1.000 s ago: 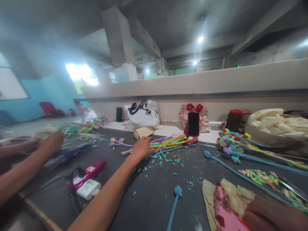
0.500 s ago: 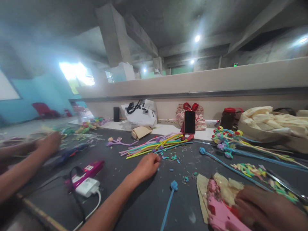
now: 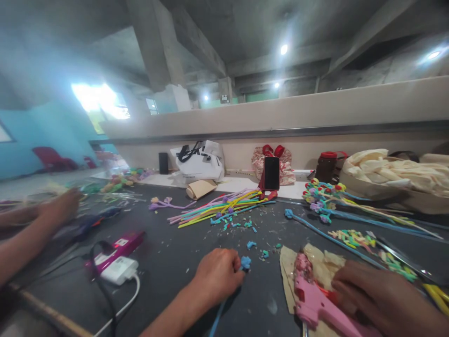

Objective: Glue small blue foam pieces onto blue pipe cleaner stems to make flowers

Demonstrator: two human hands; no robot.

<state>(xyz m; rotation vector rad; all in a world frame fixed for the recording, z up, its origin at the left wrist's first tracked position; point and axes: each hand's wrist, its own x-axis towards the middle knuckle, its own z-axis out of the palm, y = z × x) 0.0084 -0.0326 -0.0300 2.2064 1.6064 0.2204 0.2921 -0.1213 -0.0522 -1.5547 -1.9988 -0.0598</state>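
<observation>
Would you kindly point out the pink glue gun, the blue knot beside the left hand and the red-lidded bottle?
Pink glue gun (image 3: 311, 300): head view, on its body.
Blue knot (image 3: 246, 263): head view, on its middle.
Red-lidded bottle (image 3: 325, 169): head view, dark side below the lid.

left hand (image 3: 220, 271) bare, knuckles rounded, slim bare forearm (image 3: 182, 306) running to near edge, right hand (image 3: 379, 290) bare at near right, fingers (image 3: 347, 281) slightly blurred

Nothing legible, even on white bag (image 3: 201, 169)
</observation>
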